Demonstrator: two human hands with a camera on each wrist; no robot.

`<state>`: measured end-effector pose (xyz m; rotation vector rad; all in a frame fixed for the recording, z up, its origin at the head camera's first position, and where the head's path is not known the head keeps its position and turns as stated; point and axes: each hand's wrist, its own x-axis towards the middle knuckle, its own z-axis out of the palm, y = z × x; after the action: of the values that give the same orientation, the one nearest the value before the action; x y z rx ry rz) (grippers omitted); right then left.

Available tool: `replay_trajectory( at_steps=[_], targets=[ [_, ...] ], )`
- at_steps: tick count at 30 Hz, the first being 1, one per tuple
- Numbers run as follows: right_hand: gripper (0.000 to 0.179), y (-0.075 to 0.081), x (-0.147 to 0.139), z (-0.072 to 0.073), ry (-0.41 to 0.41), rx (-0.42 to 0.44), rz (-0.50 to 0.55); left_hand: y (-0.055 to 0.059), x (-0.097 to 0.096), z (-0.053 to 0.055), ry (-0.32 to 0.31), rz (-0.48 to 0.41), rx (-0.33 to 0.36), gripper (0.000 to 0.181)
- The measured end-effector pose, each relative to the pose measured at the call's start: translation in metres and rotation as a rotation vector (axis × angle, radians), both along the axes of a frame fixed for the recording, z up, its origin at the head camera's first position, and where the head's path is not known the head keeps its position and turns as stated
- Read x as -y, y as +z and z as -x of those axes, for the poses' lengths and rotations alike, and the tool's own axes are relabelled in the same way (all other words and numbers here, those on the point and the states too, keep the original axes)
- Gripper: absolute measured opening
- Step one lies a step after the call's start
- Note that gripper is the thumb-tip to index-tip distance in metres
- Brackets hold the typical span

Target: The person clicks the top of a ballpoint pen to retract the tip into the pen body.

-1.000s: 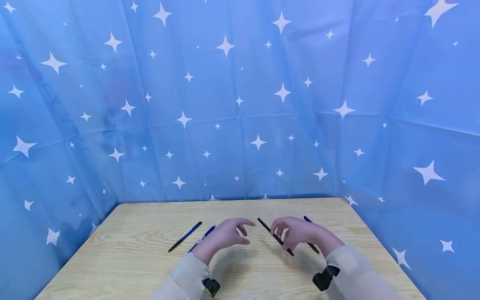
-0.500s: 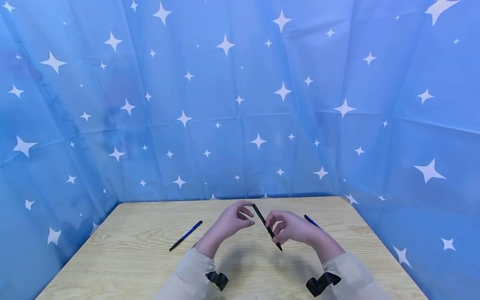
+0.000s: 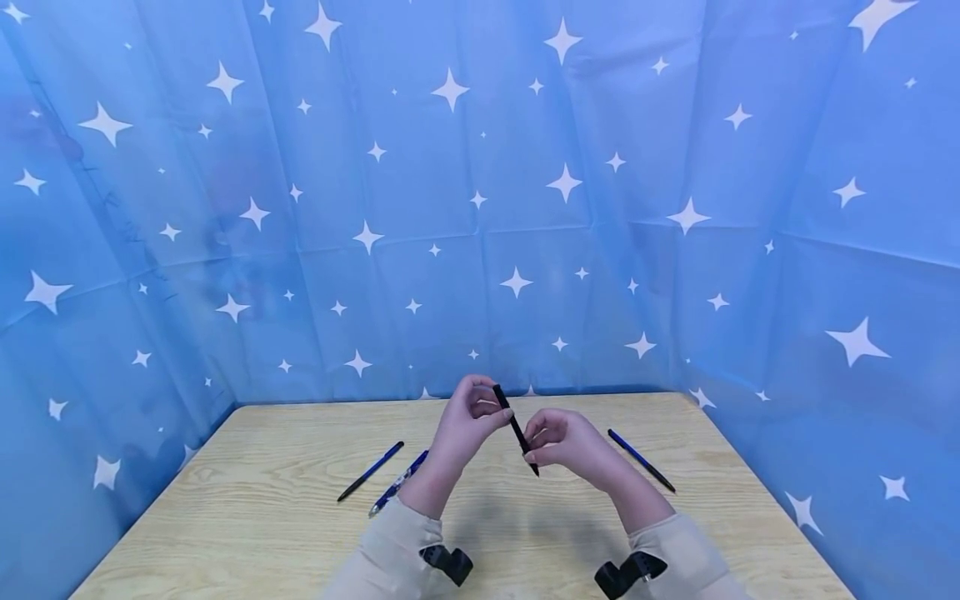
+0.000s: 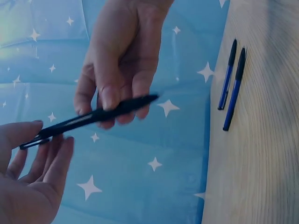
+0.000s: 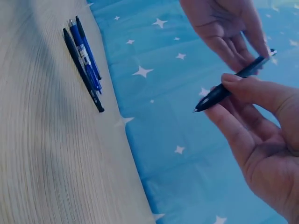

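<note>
A black ballpoint pen [image 4: 84, 120] is suspended above the desk [image 3: 300, 542], gripped at once by both hands of a person in pale sleeves. The left hand [image 3: 465, 421] pinches the clip end between thumb and fingers; the right hand [image 3: 573, 446] pinches the barrel nearer the writing tip. The pen is tilted, its clip end towards the far edge of the desk and its tip pointing down towards the near edge.

On the desk, towards the left edge, lie a blue pen with black ends [image 3: 371, 472] and, just beside it, a blue-and-white patterned pen [image 3: 400, 482]; the right wrist view adds a dark pen [image 5: 83, 70] close alongside them. Towards the right edge, a blue pen with a black grip [image 4: 227, 77] lies near a second such blue pen [image 4: 235, 89], as the left wrist view shows. A blue curtain with white stars [image 3: 480, 171] rises beyond the desk's far edge and along both sides.
</note>
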<state>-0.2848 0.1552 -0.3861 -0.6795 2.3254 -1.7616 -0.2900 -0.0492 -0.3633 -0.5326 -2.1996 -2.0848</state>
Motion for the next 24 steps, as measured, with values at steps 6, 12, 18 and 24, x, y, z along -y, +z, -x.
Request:
replay_trajectory(
  at_steps=[6, 12, 18, 24],
  targets=[
    [0.022, 0.002, 0.011, -0.001, -0.038, -0.019, 0.057, 0.008, -0.004, -0.007, 0.047, -0.067, -0.073, 0.044],
    [0.02, 0.003, 0.018, -0.003, -0.059, -0.02, 0.096, 0.012, -0.005, -0.012, 0.075, -0.089, -0.14, 0.043],
    [0.019, 0.003, 0.021, -0.004, -0.061, -0.032, 0.121, 0.012, -0.006, -0.013, 0.07, -0.127, -0.167, 0.043],
    [0.017, 0.001, 0.024, -0.004, -0.054, -0.031, 0.153, 0.011, -0.006, -0.014, 0.051, -0.167, -0.148, 0.04]
  ],
)
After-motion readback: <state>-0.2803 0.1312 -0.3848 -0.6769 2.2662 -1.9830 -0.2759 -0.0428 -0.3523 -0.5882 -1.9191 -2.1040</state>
